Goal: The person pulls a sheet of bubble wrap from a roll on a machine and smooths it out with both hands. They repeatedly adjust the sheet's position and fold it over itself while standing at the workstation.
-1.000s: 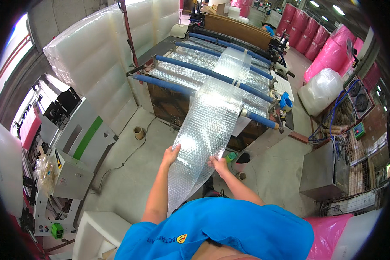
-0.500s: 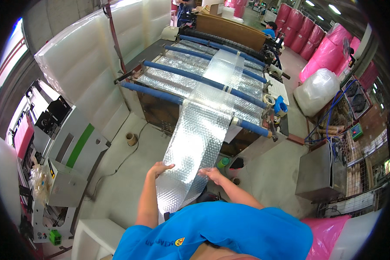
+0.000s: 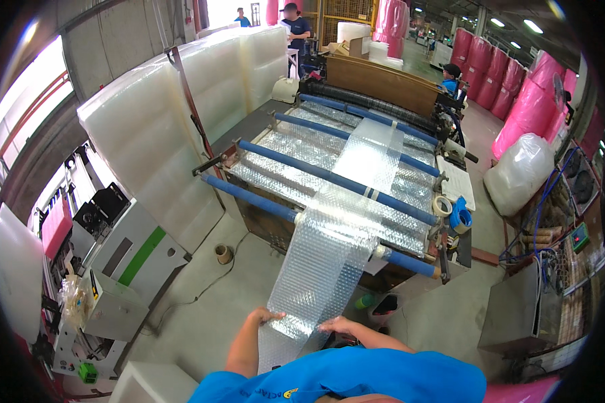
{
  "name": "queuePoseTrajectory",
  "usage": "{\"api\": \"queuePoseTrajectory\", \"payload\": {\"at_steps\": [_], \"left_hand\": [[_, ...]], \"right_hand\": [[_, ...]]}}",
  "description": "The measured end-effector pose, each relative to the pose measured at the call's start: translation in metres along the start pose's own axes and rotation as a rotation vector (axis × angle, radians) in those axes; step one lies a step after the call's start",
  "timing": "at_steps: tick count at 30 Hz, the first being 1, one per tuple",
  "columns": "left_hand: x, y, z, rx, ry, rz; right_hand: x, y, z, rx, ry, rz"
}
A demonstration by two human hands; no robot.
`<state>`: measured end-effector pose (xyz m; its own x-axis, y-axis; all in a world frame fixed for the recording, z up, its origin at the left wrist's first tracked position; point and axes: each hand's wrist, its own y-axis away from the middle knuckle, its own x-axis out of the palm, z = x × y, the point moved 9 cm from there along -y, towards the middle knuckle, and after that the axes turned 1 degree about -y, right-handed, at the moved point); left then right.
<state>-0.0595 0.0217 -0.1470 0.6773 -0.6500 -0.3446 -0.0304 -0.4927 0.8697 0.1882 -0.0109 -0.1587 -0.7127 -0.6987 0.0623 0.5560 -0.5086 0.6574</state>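
Note:
A long strip of clear bubble wrap runs from the machine, over its front roller, down to my body. My left hand grips the strip's left edge, thumb lying on top and the other fingers mostly hidden. At the right edge my right hand holds the film, fingertips at its border. Below my hands the strip goes down in front of my blue shirt, where its end is hidden. Blue rollers cross the machine, with silvery bubble sheet under them.
Tape rolls lie at the machine's right side. Tall wrapped white stacks stand left, above a grey-green machine. A cardboard tube and a cable are on the floor. A metal cabinet stands right. Other people work at the back.
The view has tipped upward, so the scene sits lower and further right. Both hands still hold the strip's edges; the strip's bright glare has changed.

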Motion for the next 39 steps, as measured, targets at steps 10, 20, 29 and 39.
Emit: {"api": "queuePoseTrajectory", "payload": {"at_steps": [10,20,29,39], "left_hand": [[-0.037,-0.016,-0.084,0.13,0.053,-0.137],[-0.104,0.063,-0.204,0.473,0.301,-0.513],[-0.086,0.043,-0.122,0.553,0.371,-0.581],[-0.062,0.138,-0.055,0.46,0.213,-0.699]], "right_hand": [[-0.075,0.02,0.041,0.079,-0.18,-0.249],[-0.145,0.046,0.102,-0.281,-0.511,-0.679],[-0.067,0.065,0.107,-0.422,-0.55,-0.689],[0.043,0.079,0.057,-0.339,-0.638,-0.633]]}}
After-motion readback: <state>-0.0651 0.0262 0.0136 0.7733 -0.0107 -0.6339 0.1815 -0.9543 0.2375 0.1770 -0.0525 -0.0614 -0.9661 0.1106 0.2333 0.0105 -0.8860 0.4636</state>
